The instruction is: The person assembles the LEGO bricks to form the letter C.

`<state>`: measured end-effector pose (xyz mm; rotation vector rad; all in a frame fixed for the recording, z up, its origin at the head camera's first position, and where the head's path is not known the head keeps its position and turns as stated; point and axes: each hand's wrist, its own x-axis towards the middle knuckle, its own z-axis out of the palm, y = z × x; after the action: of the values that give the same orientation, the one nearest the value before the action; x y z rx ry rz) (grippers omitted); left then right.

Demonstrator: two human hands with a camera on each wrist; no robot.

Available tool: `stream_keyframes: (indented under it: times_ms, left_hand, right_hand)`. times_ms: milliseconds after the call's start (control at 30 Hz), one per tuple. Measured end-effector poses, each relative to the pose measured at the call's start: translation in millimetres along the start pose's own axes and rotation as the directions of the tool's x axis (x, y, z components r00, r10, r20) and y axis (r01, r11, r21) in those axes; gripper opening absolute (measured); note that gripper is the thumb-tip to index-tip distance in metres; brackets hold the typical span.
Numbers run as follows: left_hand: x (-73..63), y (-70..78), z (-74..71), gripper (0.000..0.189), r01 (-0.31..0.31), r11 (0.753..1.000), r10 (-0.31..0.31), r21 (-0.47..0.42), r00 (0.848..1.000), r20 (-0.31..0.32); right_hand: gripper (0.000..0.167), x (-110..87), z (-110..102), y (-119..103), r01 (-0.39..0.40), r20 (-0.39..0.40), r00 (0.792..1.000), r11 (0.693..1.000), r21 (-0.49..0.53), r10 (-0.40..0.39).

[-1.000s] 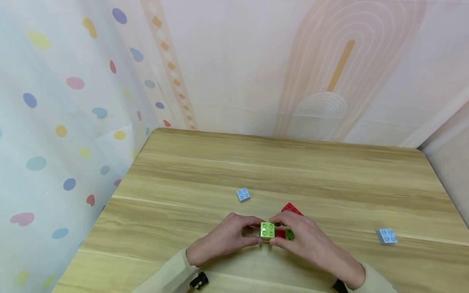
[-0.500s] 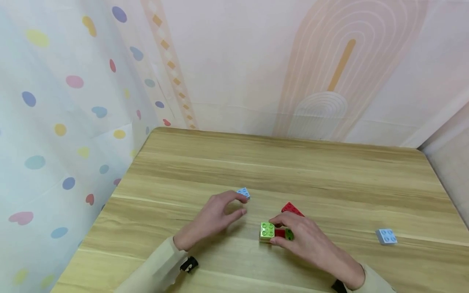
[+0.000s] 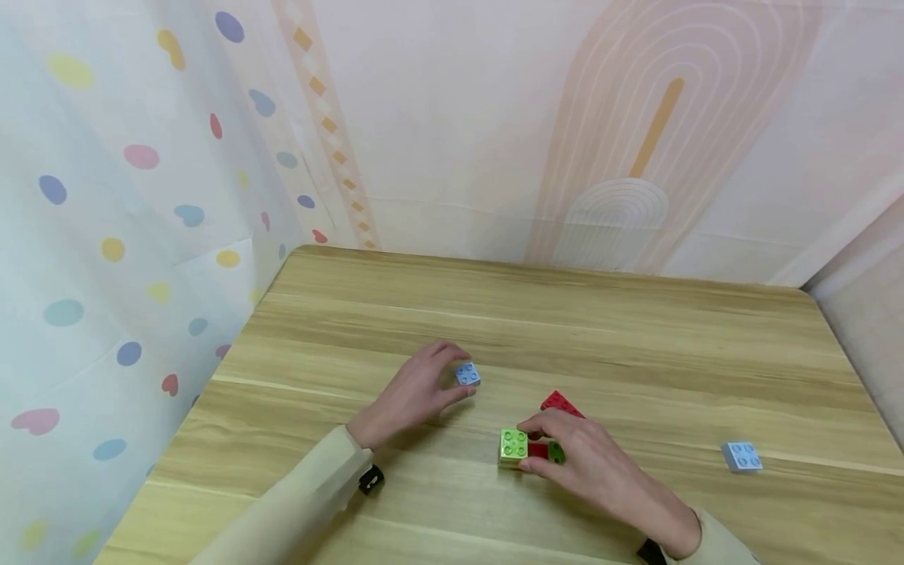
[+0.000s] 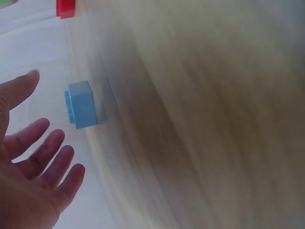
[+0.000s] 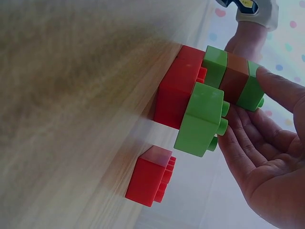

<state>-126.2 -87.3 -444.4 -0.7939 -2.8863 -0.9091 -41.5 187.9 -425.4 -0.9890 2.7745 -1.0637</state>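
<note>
My left hand (image 3: 413, 392) reaches round a light-blue toy brick (image 3: 468, 373) on the table, thumb and forefinger on either side of it. In the left wrist view the spread fingers stand apart from that brick (image 4: 82, 105). My right hand (image 3: 593, 463) pinches the top light-green brick (image 3: 513, 445) of a small build. The right wrist view shows the build: a red base brick (image 5: 178, 90), a green brick (image 5: 200, 119) on its near end, and a stack of green, brown (image 5: 234, 78) and green on its far end.
A loose red brick (image 3: 561, 403) lies just beyond my right hand. Another light-blue brick (image 3: 742, 456) sits farther right on the wooden table (image 3: 636, 337). Patterned cloth (image 3: 452, 118) hangs behind the table and at its left side.
My left hand has let go of the light-green brick and moved left and away from me to the light-blue brick. The right hand has stayed on the build.
</note>
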Motion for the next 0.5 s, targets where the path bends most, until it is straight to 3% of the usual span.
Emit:
stream_keyframes:
  times_ms: [300, 500]
  left_hand:
    - [7.7, -5.1, 4.4, 0.049, 0.000, 0.994, -0.006, 0.113, 0.999, 0.054]
    - [9.7, -5.3, 6.4, 0.042, 0.010, 0.992, -0.019, 0.125, 0.998, 0.068]
  right_hand:
    - [0.034, 0.2, -0.5, 0.0, -0.004, -0.002, 1.000, 1.000, -0.009, 0.004]
    - [0.034, 0.9, -1.6, -0.3, -0.026, 0.013, 1.000, 1.000, -0.012, 0.026]
